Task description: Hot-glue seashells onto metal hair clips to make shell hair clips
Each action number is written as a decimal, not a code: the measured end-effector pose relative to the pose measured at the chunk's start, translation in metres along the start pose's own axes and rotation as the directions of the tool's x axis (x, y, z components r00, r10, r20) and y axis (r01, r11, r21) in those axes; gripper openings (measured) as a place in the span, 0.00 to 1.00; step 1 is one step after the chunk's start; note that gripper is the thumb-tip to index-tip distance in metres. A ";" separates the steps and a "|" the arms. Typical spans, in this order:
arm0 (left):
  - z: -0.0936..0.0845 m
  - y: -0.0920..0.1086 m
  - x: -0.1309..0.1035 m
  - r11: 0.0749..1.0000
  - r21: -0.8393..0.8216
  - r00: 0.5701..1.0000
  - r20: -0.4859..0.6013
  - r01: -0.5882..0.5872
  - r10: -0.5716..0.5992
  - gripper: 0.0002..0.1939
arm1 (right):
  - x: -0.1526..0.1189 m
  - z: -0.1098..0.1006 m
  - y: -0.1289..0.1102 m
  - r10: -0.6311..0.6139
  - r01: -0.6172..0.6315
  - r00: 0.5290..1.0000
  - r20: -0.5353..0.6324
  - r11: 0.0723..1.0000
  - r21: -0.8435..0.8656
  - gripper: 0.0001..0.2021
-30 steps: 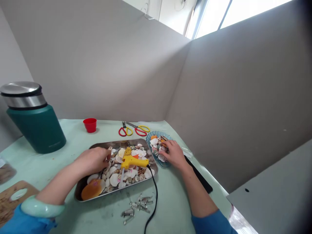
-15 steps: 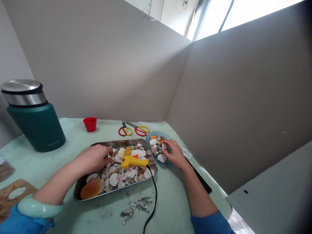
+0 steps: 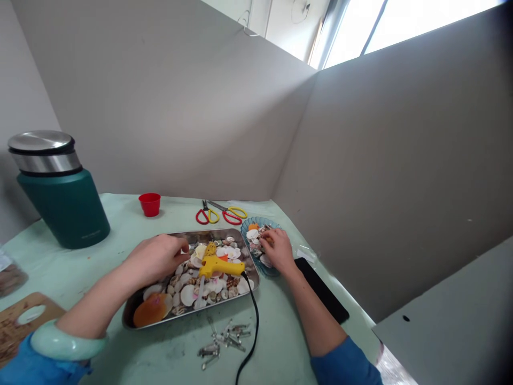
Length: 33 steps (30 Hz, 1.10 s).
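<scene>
Pale green cloth below, gray walls behind. Metal tray of seashells sits lower middle of frame, likely for easy reach. Yellow glue gun lies on seashells, perhaps to be handy. Left hand bends over tray's left part; right hand curls over white shells in blue dish, right of middle. Cannot tell if either pinches anything.
</scene>
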<state>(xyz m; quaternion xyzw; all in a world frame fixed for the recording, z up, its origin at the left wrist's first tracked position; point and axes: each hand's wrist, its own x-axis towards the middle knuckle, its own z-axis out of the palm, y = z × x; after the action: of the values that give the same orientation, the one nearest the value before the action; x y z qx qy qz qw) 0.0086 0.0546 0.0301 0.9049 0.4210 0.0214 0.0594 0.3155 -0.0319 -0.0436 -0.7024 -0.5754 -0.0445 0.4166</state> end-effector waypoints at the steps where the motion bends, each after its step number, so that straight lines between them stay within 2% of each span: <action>1: 0.000 -0.001 0.000 1.000 -0.004 1.000 -0.009 0.001 -0.002 0.17 | 0.000 -0.002 0.001 0.021 -0.021 1.000 -0.014 0.999 0.043 0.06; 7: 0.001 -0.001 0.002 1.000 -0.024 1.000 -0.019 -0.005 0.005 0.17 | -0.001 -0.008 0.007 0.146 -0.132 0.989 -0.026 0.946 0.296 0.12; 12: 0.000 0.001 0.000 1.000 -0.021 1.000 -0.025 -0.004 0.003 0.17 | -0.001 -0.006 0.009 0.183 -0.150 0.982 -0.053 0.913 0.379 0.14; 16: 0.001 0.000 0.001 0.999 -0.035 1.000 -0.029 -0.009 0.008 0.18 | 0.000 -0.002 0.012 0.184 -0.150 0.980 -0.073 0.931 0.334 0.15; 20: 0.000 -0.004 0.002 1.000 -0.029 1.000 -0.021 -0.005 0.004 0.18 | -0.001 -0.003 0.011 0.142 -0.125 0.988 -0.068 0.970 0.208 0.13; 26: -0.006 -0.015 0.003 0.997 -0.038 0.994 -0.080 0.066 -0.069 0.18 | -0.003 -0.012 0.008 0.057 -0.050 0.992 -0.113 0.997 0.062 0.13; 33: -0.004 -0.021 0.001 0.996 0.009 0.991 -0.105 0.086 -0.085 0.16 | -0.006 -0.015 0.011 -0.142 0.143 0.989 0.037 0.990 -0.009 0.09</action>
<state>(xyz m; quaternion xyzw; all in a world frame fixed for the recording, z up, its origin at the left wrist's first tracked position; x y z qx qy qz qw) -0.0072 0.0691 0.0317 0.8840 0.4621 0.0635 0.0321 0.3290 -0.0453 -0.0430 -0.6625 -0.6315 -0.0646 0.3977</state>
